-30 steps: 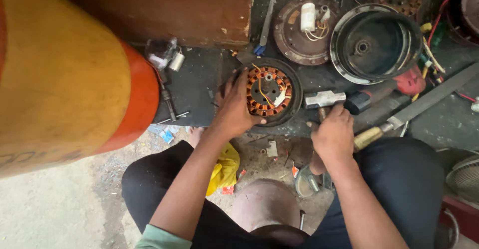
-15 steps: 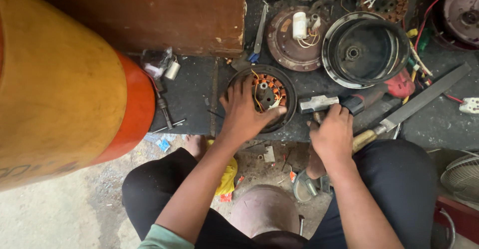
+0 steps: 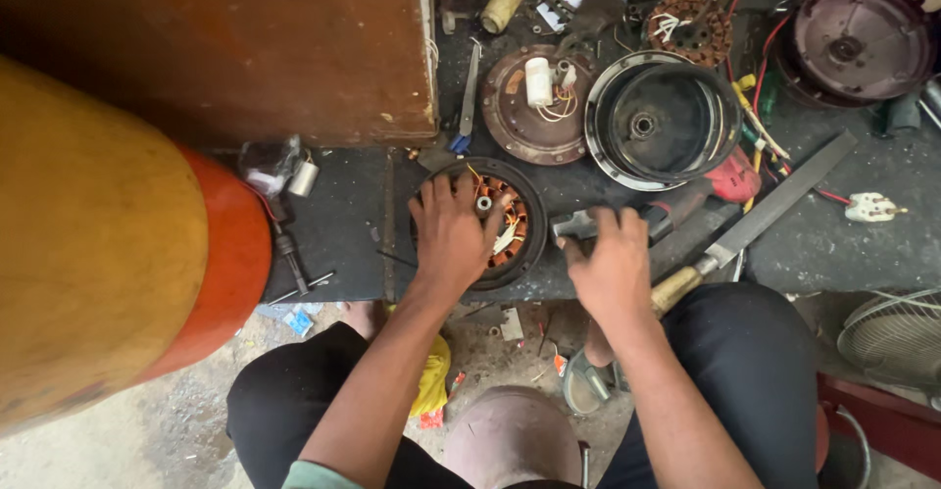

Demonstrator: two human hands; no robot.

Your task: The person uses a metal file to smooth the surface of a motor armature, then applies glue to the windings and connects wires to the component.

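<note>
A: Lighting? Soft, even daylight is seen, no hard shadows; only a faint shadow is cast under the left hand (image 3: 453, 234) onto the motor stator (image 3: 495, 222).

B: Agreed. The dark floor mat (image 3: 338, 220) is left underexposed, detail is lost toward its far edge. The wooden box (image 3: 225, 48) is dim on top.

A: Glare is noted on the rim of the round black cover (image 3: 663, 122) and on the metal file (image 3: 774, 203).

B: The orange cylinder (image 3: 108, 244) at the left is rendered slightly soft, being close to the lens. Wide-angle stretching is seen at the corners.

A: Slight motion blur is noted on the right hand (image 3: 613, 268); the centre is sharp.
</note>
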